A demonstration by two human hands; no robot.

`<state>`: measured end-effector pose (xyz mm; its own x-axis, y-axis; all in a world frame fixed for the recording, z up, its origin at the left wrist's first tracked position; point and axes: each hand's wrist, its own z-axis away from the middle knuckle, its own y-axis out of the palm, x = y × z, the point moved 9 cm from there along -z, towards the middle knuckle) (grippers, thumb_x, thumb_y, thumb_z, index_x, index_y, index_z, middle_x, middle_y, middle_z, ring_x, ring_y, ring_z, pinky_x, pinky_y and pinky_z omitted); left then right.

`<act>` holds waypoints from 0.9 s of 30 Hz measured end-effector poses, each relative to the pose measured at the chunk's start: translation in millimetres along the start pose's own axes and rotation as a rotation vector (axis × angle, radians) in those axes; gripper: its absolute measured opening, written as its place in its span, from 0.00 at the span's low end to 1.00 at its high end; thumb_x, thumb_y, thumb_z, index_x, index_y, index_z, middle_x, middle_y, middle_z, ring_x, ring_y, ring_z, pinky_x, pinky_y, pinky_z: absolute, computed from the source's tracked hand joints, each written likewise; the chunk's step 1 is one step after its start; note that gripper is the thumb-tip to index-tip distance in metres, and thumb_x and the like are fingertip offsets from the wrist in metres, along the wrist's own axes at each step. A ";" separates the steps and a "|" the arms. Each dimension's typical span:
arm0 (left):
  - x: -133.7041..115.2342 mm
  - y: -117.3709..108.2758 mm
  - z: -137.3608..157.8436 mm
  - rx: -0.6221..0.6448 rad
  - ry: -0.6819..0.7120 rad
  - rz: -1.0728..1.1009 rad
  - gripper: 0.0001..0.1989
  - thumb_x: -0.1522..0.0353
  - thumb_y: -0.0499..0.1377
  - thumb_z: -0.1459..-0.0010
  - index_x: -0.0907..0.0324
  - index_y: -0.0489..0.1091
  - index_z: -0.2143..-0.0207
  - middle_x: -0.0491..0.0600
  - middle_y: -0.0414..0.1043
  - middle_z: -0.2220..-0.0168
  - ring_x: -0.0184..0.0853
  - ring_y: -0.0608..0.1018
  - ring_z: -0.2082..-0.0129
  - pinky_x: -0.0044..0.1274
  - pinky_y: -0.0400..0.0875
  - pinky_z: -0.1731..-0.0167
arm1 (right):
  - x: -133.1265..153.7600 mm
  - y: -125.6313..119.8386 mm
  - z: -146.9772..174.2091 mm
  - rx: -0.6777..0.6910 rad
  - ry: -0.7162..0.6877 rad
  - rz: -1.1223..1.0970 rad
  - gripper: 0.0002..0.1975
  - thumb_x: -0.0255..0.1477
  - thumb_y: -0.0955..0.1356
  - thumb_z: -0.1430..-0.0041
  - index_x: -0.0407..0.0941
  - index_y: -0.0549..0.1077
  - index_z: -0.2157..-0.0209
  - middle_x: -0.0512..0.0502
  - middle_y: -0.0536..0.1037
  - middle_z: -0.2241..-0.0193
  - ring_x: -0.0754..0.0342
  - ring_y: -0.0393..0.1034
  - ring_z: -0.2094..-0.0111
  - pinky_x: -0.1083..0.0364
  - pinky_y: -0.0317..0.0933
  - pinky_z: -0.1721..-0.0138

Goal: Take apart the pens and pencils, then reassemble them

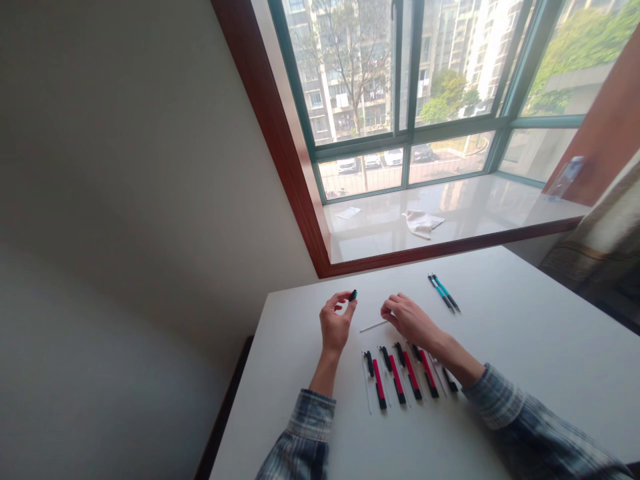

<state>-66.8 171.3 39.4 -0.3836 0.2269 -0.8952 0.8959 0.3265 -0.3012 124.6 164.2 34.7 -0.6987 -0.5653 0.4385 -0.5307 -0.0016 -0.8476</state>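
My left hand (336, 325) is raised over the table's left part, thumb and forefinger pinching a short black-and-teal pen piece (353, 295). To its right, my right hand (407, 316) has its fingers closed at one end of a thin white pen refill (373, 327), whose other end points left. Below both hands lies a row of pen parts: several red barrels with black grips (379, 383), black clip pieces (369, 364) and thin refills (367, 383). My right forearm covers part of the row's right end, where a black piece (450, 380) shows.
Two teal-and-black pens (444, 293) lie side by side at the back right of the white table (310, 307). Behind stands a windowsill (375, 243) with a white cloth (423, 223) and a clear bottle (565, 179). A wall (150, 200) borders the left, a curtain (595, 233) the right.
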 end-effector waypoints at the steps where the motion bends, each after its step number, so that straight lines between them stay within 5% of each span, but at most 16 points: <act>1: -0.1 -0.3 0.1 -0.001 -0.001 -0.001 0.09 0.63 0.66 0.43 0.54 0.80 0.60 0.50 0.82 0.59 0.38 0.79 0.61 0.30 0.70 0.59 | -0.9 -2.3 -0.1 -0.018 0.000 -0.012 0.08 0.23 0.67 0.32 0.44 0.78 0.65 0.43 0.79 0.65 0.48 0.69 0.60 0.52 0.63 0.56; 9: -3.6 2.3 1.8 0.018 -0.002 -0.003 0.10 0.62 0.66 0.43 0.55 0.80 0.60 0.51 0.82 0.58 0.39 0.79 0.61 0.31 0.70 0.59 | -1.2 4.3 -1.1 0.016 -0.026 -0.017 0.04 0.25 0.73 0.38 0.47 0.82 0.62 0.44 0.80 0.63 0.47 0.69 0.60 0.49 0.64 0.55; 16: -6.1 3.0 2.9 0.023 0.010 -0.001 0.11 0.62 0.66 0.44 0.55 0.81 0.60 0.52 0.82 0.58 0.40 0.78 0.61 0.32 0.71 0.59 | 0.5 5.5 -1.7 -0.015 -0.044 -0.028 0.07 0.22 0.68 0.35 0.45 0.78 0.67 0.43 0.79 0.65 0.46 0.69 0.60 0.49 0.64 0.56; 23: -7.5 5.7 3.8 0.027 0.027 -0.050 0.08 0.65 0.66 0.43 0.54 0.80 0.61 0.50 0.82 0.59 0.39 0.78 0.62 0.32 0.71 0.58 | -50.9 -33.0 -1.3 -0.374 0.250 -0.602 0.15 0.39 0.66 0.32 0.46 0.76 0.51 0.46 0.79 0.65 0.53 0.69 0.71 0.54 0.64 0.68; 27: -14.6 14.0 8.5 0.073 0.073 -0.078 0.08 0.66 0.66 0.44 0.53 0.81 0.60 0.49 0.82 0.60 0.39 0.78 0.61 0.32 0.71 0.58 | -76.7 -32.4 0.5 -0.455 0.381 -0.972 0.22 0.46 0.72 0.42 0.43 0.79 0.55 0.45 0.80 0.66 0.54 0.70 0.71 0.55 0.66 0.69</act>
<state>-46.8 164.8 45.4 -0.4652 0.2708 -0.8427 0.8759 0.2782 -0.3942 195.7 207.2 28.4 0.0442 -0.2008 0.9786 -0.9977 0.0413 0.0535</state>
